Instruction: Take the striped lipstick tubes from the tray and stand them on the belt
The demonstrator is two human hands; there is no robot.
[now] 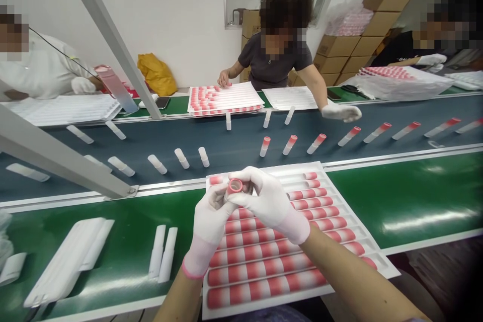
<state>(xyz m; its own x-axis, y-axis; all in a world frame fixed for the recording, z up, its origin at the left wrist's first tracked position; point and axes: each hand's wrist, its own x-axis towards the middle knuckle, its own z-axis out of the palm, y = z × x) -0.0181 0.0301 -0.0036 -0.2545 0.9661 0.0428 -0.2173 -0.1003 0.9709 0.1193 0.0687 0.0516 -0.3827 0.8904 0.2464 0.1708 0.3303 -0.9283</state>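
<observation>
Both my hands wear white gloves and meet above a tray. My left hand (209,219) is closed round a small red-rimmed cap (235,186), whose hollow opening faces up toward me. From the other side my right hand (269,201) grips the same cap with thumb and fingers; its lower part is hidden by the gloves. Beneath them lies a white ridged tray (381,259) with rows of red-to-white caps (264,289). Near its top, the rows hold fewer caps. Two white tubes (162,254) lie left of my left hand on the green bench.
A dark conveyor belt (211,133) carries upright white tubes (204,157) and several red-topped tubes (290,145). A metal post (75,153) slants across the left. Across the belt, a person (281,58) reaches a gloved hand over it. A white folded item (70,259) lies at left.
</observation>
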